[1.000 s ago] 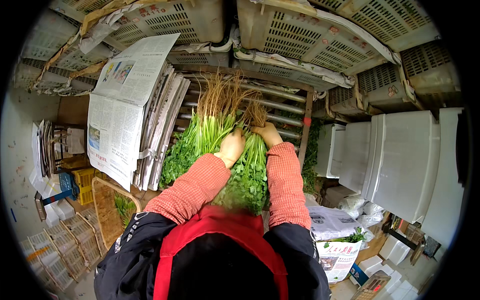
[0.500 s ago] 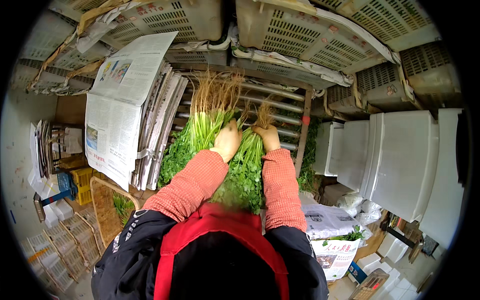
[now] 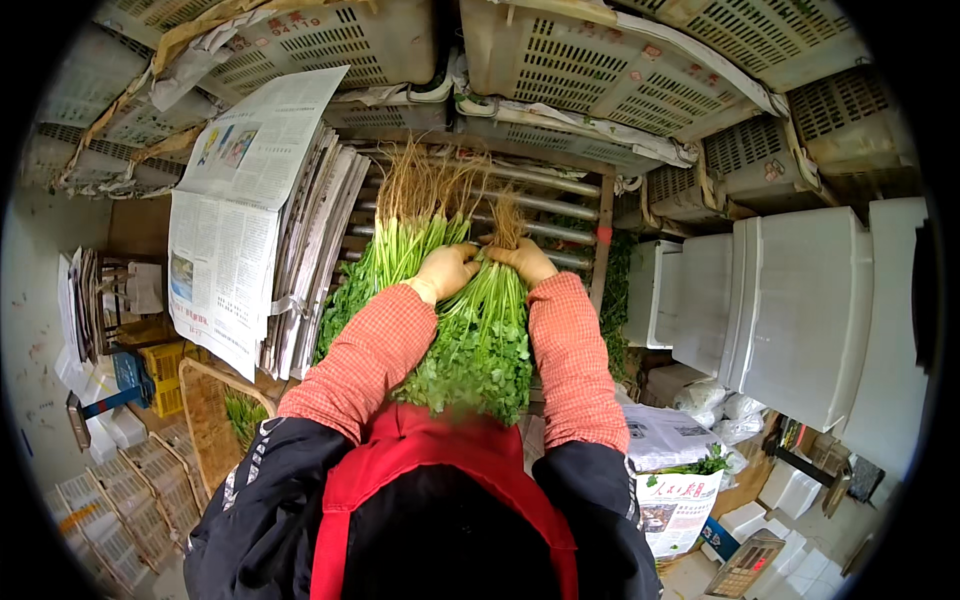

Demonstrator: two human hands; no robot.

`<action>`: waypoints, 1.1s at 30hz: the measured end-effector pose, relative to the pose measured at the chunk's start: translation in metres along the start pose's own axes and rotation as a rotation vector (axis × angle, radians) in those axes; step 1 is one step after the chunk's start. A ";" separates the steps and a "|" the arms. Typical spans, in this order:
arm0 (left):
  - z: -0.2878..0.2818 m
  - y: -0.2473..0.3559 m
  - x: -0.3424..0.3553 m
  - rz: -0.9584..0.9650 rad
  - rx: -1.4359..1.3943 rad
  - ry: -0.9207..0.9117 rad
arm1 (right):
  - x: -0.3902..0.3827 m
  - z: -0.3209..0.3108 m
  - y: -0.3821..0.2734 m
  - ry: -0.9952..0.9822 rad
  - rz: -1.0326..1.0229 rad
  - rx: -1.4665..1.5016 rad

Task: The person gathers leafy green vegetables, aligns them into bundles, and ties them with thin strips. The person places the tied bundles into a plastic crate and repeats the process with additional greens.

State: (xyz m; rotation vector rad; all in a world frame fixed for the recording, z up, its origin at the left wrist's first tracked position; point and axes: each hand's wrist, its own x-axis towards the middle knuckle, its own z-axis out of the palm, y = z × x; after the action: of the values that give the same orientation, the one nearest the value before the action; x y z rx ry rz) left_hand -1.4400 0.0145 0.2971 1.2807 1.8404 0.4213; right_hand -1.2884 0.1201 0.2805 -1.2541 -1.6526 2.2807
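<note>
My right hand [image 3: 524,261] is closed round the neck of a coriander bunch [image 3: 472,345], just below its brown roots [image 3: 507,222]. Its leaves spread toward my red apron [image 3: 430,447]. Close beside it, my left hand [image 3: 446,271] has its fingers bent against the upper stems of the same bunch, its fingertips nearly meeting the right hand's. Left of that hand lies a larger heap of coriander [image 3: 408,245], roots pointing away from me. Both lie over a rack of metal bars [image 3: 560,208].
A stack of newspapers [image 3: 312,230] stands left of the rack, one sheet [image 3: 225,225] hanging over it. Slotted plastic crates [image 3: 600,75] line the far side. White foam boxes [image 3: 800,310] are at right, above a newspaper-wrapped bundle [image 3: 680,500] and a scale [image 3: 745,565].
My hands have come closer together, the right one shifting slightly left with the bunch. My left hand has turned toward the bunch's neck, and the leaves beneath look fuller and wider.
</note>
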 end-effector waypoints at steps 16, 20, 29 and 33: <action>-0.006 -0.018 -0.019 0.217 0.558 0.083 | -0.181 -0.008 -0.010 0.801 -0.319 -0.174; 0.009 -0.026 -0.019 0.260 0.669 0.191 | -0.250 -0.068 -0.034 1.087 -0.569 0.039; -0.013 -0.023 0.006 0.065 0.677 0.381 | -0.338 -0.218 0.058 1.568 -0.417 -0.113; -0.003 -0.009 -0.001 0.092 0.686 0.353 | -0.359 -0.212 0.080 1.557 -0.486 -0.140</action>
State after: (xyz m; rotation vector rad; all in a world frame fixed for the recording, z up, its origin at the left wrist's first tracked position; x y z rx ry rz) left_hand -1.4474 0.0107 0.2931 1.8397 2.3416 0.0503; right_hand -0.8828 0.0770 0.3994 -1.6186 -1.1475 0.4384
